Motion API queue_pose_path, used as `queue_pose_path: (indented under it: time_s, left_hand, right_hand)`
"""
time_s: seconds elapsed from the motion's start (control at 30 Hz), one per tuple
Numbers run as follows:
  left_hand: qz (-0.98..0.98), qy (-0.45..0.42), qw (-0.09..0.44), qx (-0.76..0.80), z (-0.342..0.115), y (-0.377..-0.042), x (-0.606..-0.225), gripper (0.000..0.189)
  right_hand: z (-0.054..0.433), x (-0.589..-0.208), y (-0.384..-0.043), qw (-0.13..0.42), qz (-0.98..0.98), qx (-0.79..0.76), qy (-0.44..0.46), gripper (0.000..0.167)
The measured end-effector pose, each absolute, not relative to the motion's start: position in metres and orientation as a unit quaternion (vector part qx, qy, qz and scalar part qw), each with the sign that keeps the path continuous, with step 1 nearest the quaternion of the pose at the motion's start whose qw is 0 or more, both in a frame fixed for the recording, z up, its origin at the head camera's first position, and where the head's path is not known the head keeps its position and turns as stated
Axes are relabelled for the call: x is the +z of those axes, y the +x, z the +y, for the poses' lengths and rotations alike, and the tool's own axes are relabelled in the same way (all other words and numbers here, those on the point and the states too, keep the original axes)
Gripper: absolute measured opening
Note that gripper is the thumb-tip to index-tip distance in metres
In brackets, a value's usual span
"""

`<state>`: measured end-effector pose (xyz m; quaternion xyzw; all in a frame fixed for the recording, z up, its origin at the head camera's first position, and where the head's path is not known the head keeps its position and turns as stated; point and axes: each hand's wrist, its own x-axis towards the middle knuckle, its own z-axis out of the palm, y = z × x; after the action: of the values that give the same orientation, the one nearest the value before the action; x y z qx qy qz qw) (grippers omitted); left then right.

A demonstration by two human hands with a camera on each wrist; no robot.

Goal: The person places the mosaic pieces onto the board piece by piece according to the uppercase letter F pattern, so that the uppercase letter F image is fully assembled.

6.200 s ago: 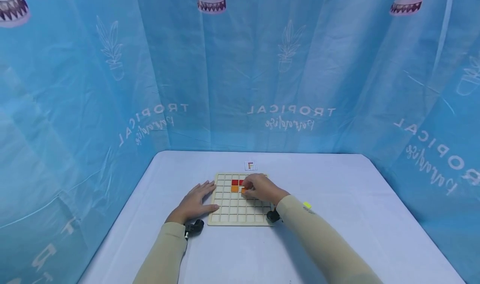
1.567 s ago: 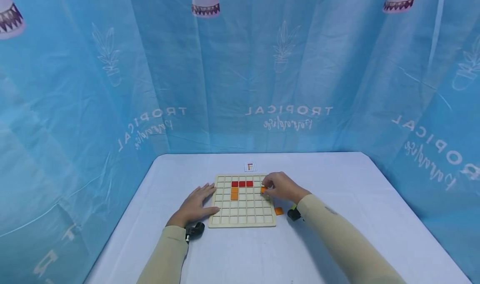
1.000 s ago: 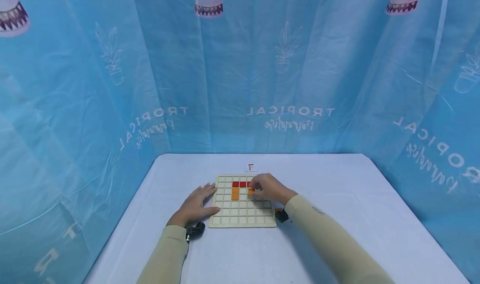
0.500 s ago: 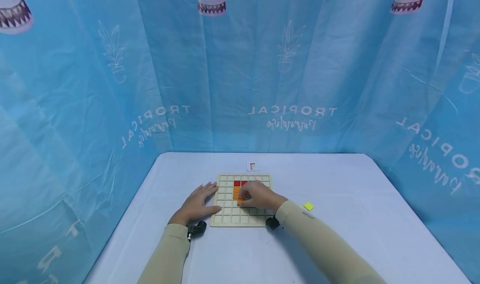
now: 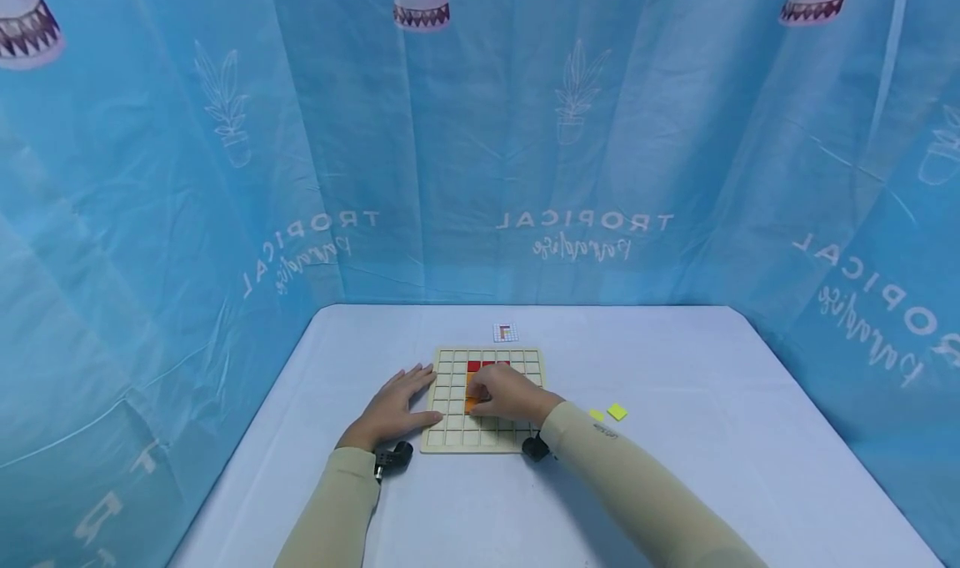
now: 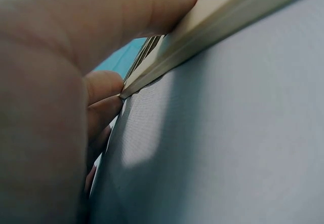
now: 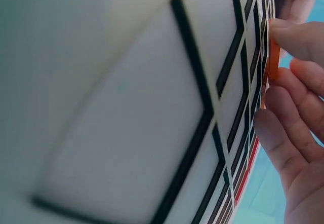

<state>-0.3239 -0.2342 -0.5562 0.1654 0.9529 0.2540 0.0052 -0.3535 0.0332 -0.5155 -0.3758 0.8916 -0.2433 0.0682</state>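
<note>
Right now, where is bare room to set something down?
Bare table: right of the yellow tiles; between the sleeves, on the near side of the board. Crowded: the board's middle, where the right hand pinches an orange tile.

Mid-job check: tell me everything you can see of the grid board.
The grid board is a flat, pale, wood-like slab with a plain rim, its face divided into square cells. It lies flat on the white tablecloth. Red tiles sit in a row toward its far side. The left hand touches its left edge. The right hand covers part of it, pinching an orange tile there; whether that tile is fully seated is unclear.
</note>
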Motion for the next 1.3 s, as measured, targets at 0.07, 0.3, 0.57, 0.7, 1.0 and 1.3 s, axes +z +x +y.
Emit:
queue_pose_path:
  time_s: [0.07, 0.3, 0.57, 0.7, 1.0, 1.3]
  left_hand:
    - [0.953, 0.165, 0.005, 0.254, -0.234, -0.323, -0.556, 0.094]
    - [0.953, 0.165, 0.004, 0.254, -0.234, -0.324, -0.556, 0.094]
    - [0.952, 0.169, 0.004, 0.256, -0.234, -0.326, -0.56, 0.095]
    - [0.953, 0.167, 0.001, 0.254, -0.234, -0.327, -0.56, 0.095]
    - [0.954, 0.166, -0.002, 0.251, -0.236, -0.325, -0.558, 0.094]
    - [0.952, 0.167, 0.004, 0.257, -0.234, -0.327, -0.559, 0.094]
  right_hand:
    - [0.032, -0.517, -0.354, 0.066, 0.892, -0.246, -0.373, 0.02]
    - [0.032, -0.519, -0.353, 0.061, 0.898, -0.241, -0.363, 0.026]
    - [0.055, -0.512, -0.354, 0.05, 0.896, -0.261, -0.355, 0.021]
    - [0.08, -0.507, -0.36, 0.049, 0.899, -0.284, -0.33, 0.021]
    - [0.137, -0.508, -0.367, 0.077, 0.913, -0.3, -0.266, 0.017]
    - [0.163, -0.506, -0.35, 0.108, 0.911, -0.311, -0.249, 0.022]
